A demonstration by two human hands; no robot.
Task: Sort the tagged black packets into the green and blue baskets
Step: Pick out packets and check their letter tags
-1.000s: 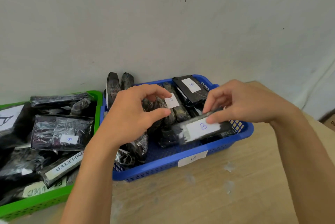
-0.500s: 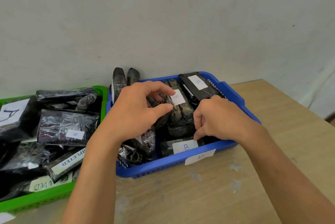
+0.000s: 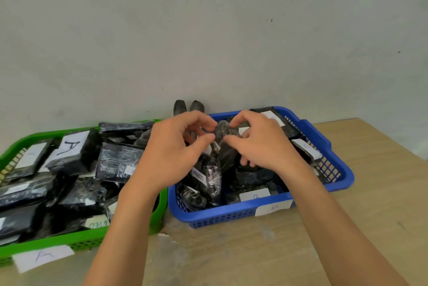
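A blue basket sits on the table right of a green basket; both hold several black wrapped packets with white tags. My left hand and my right hand meet over the blue basket, fingers pinching one upright black packet from both sides. A packet tagged "B" lies flat against the blue basket's front wall. In the green basket a packet tagged "A" lies on top.
A white label marked "A" is stuck on the green basket's front, another white label on the blue one's. A grey wall stands right behind both baskets. Bare wooden table spreads in front and to the right.
My right hand set the "B" packet down at the blue basket's front, let go, and rose to join my left hand on the upright packet. The camera view shifted left and up.
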